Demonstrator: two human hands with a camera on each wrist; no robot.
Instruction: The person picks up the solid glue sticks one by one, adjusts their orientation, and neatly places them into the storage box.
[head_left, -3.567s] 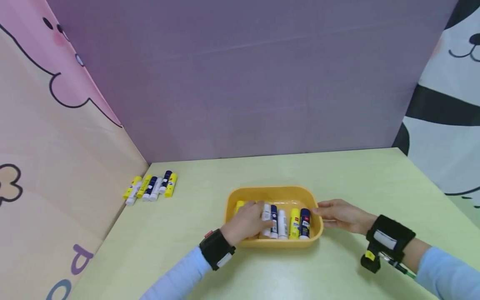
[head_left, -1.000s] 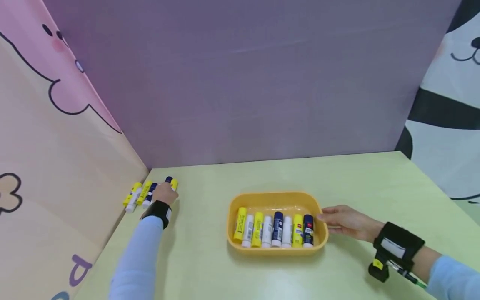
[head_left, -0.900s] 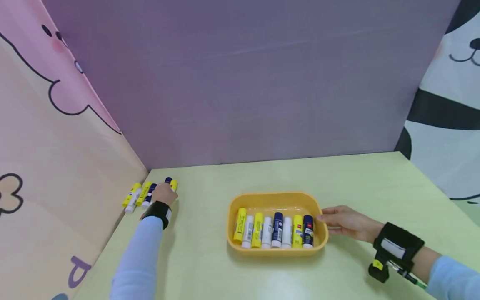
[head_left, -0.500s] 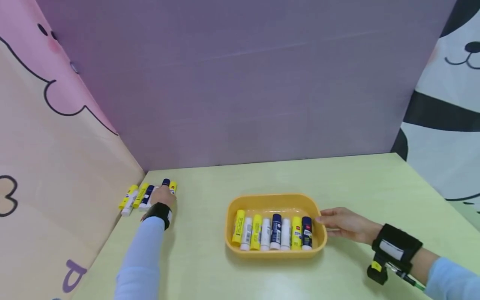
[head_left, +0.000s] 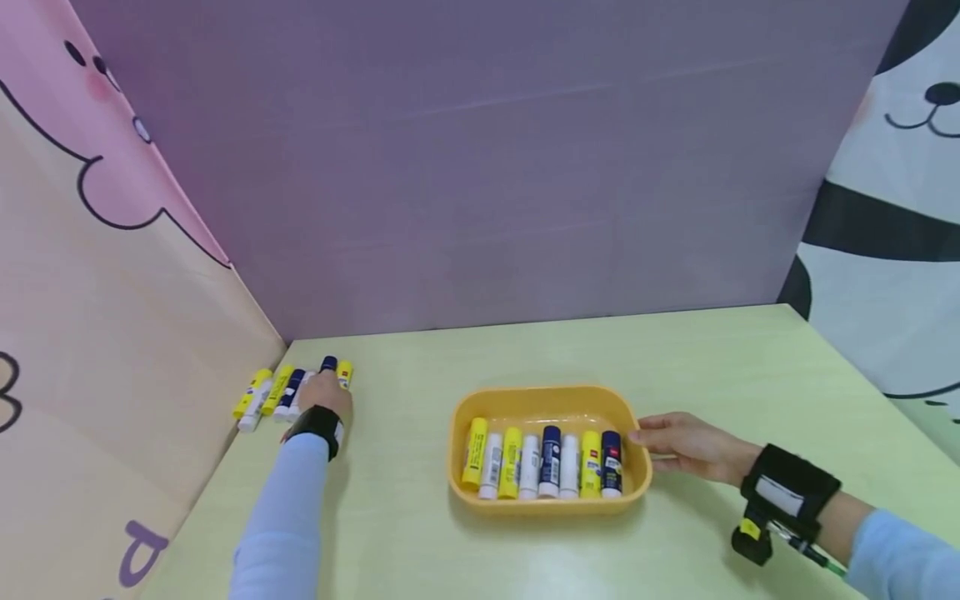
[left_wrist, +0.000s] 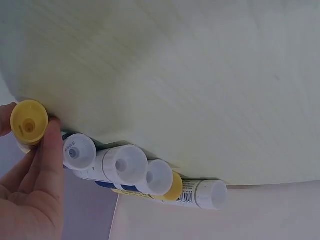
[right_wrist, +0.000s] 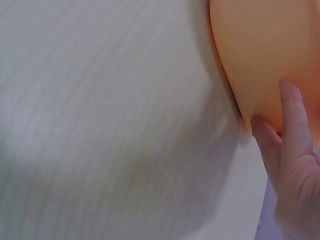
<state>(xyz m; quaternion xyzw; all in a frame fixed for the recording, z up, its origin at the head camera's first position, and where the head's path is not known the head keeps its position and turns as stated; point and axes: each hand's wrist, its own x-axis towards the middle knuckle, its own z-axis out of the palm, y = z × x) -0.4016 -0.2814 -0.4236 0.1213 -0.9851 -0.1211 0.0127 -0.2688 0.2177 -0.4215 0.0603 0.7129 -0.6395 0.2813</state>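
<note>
In the head view my left hand (head_left: 327,395) is at the row of glue sticks at the table's far left. The left wrist view shows its thumb and fingers pinching a yellow glue stick (left_wrist: 29,122) at the row's end. Beside it lie white, navy and yellow glue sticks (left_wrist: 125,165), partly hidden by one another. My right hand (head_left: 693,446) touches the right side of a yellow tray (head_left: 551,506). Its fairly straight fingers (right_wrist: 295,117) rest against the tray's outer wall in the right wrist view. Several glue sticks (head_left: 550,462) lie side by side inside the tray.
A pale wood-grain table (head_left: 405,417) carries everything. A purple panel (head_left: 480,167) stands along its back edge. On the left rises a printed wall (head_left: 135,333), close to the glue stick row. Another printed wall (head_left: 892,275) is at the right.
My left hand was over the glue sticks in the tray 3.6 s ago; it has moved to the far-left row and stayed there this last second. My right hand remains at the tray.
</note>
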